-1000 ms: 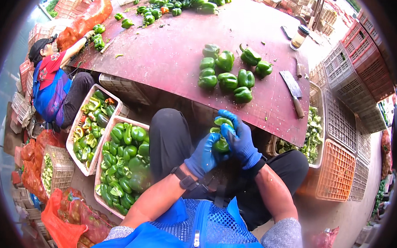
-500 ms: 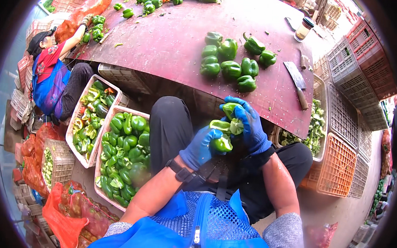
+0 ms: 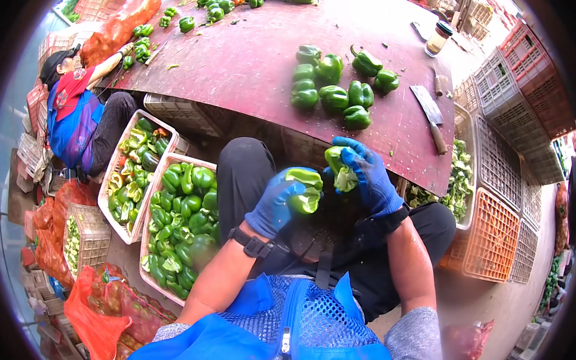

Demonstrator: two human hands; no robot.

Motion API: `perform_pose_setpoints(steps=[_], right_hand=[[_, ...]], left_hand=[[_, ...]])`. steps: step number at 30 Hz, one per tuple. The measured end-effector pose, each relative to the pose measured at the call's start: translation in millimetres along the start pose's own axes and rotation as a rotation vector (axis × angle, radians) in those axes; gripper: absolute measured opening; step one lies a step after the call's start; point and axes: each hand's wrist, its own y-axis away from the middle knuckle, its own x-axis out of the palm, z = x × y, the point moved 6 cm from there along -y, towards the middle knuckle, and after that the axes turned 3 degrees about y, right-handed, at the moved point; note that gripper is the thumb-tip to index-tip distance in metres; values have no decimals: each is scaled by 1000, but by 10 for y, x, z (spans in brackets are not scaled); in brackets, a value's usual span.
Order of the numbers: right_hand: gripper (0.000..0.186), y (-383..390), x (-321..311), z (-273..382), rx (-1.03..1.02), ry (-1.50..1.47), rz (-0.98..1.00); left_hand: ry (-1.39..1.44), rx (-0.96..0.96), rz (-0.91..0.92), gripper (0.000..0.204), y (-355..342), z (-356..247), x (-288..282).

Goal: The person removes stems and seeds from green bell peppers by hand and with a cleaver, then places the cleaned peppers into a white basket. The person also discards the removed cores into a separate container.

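My left hand [image 3: 271,203], in a blue glove, is closed around green bell pepper halves [image 3: 306,192] with their pale insides showing. My right hand [image 3: 368,175], gloved the same, grips another cut green bell pepper piece [image 3: 337,161]; a pale core or inner part shows at its lower end. Both hands are above my lap, just short of the table's near edge, with a gap between them. Whole green bell peppers [image 3: 334,99] stand in a group on the red table [image 3: 241,58] beyond. A cleaver [image 3: 428,105] with a wooden handle lies to their right.
Left of my knee stands a crate [image 3: 146,278] of cut green peppers, with another crate [image 3: 103,202] beside it. A container of pale green trimmings [image 3: 459,179] is at right, near an orange crate [image 3: 488,250]. A co-worker [image 3: 81,109] reaches over the table's far left. A lidded jar [image 3: 438,40] stands far right.
My hands have drawn apart: the left moved left with its pepper halves, the right slightly right with its piece. The co-worker's arm has shifted a little.
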Motion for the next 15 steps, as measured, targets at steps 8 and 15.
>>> perform_pose_setpoints(steps=[8, 15], right_hand=[[45, -47, -109, -226, -186, 499, 84], [50, -34, -134, -217, -125, 705, -131]], left_hand=[[-331, -116, 2, 60, -121, -27, 162], [-331, -152, -36, 55, -180, 116, 112]])
